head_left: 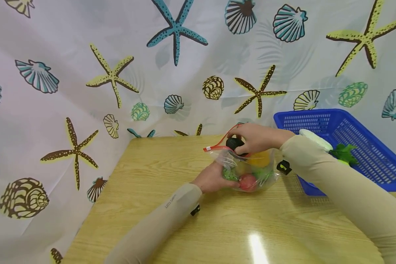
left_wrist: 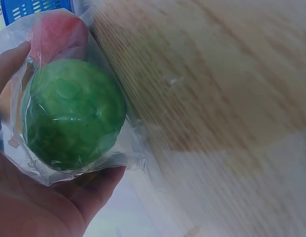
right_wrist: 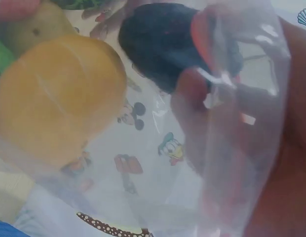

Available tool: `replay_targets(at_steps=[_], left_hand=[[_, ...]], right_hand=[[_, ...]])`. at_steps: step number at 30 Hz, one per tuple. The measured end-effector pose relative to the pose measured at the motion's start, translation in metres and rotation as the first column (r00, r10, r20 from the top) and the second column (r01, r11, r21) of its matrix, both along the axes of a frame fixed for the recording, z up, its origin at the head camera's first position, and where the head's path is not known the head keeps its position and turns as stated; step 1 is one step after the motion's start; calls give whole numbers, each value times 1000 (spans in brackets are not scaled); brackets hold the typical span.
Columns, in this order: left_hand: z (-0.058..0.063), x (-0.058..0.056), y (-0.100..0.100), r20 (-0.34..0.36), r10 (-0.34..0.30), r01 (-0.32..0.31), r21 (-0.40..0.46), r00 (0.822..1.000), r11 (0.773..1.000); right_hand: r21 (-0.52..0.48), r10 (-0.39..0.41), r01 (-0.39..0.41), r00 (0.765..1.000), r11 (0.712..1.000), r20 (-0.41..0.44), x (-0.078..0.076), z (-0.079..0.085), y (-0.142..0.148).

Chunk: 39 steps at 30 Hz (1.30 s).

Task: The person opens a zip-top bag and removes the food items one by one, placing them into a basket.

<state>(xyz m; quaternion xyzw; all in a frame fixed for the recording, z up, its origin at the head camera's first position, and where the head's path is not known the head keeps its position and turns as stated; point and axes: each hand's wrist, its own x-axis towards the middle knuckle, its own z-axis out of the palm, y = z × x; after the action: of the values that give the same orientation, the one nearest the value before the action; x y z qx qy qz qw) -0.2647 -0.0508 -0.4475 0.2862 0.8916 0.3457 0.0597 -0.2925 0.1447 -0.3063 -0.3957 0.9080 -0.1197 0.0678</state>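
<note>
A clear zip bag (head_left: pixel 259 176) with a red zip edge stands on the table, its mouth parted at the top. My right hand (head_left: pixel 255 137) grips a dark avocado (head_left: pixel 234 143) at that mouth; in the right wrist view the dark avocado (right_wrist: pixel 155 44) shows behind the clear film. My left hand (head_left: pixel 212 178) holds the bag low on its left side, fingers and thumb around a bumpy green fruit (left_wrist: pixel 74 113) inside. Also in the bag are a red fruit (head_left: pixel 248 182), a yellow-orange fruit (right_wrist: pixel 59 98) and a tan one with a dark spot (right_wrist: pixel 42 27).
To the right stands a blue plastic basket (head_left: pixel 387 179), partly behind my right sleeve. It contains a long white item (head_left: pixel 316 140) and green leaves (head_left: pixel 344 153). The wooden table (head_left: pixel 151 172) backs onto a cloth (head_left: pixel 191 77) printed with shells and starfish.
</note>
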Motion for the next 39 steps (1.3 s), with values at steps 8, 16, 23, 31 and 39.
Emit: replay_targets(at_steps=[8,16,23,31,39], left_hand=[[0,0,0,-6,3,-3,-22,1000,1000],[2,0,3,7,53,-52,-38,999,998],[-1,-2,6,31,86,-84,-51,996,995],[-4,-3,8,49,72,-70,-33,996,997],[-2,-1,9,51,87,-85,-50,995,995]], right_hand=[[-75,-54,50,997,996,-50,9,18,7],[-226,-133,117,989,967,-57,19,42,27],[-376,-149,97,983,922,-111,24,46,43],[-449,-220,109,954,887,-204,36,56,75],[-380,-355,260,912,888,-204,58,49,143]])
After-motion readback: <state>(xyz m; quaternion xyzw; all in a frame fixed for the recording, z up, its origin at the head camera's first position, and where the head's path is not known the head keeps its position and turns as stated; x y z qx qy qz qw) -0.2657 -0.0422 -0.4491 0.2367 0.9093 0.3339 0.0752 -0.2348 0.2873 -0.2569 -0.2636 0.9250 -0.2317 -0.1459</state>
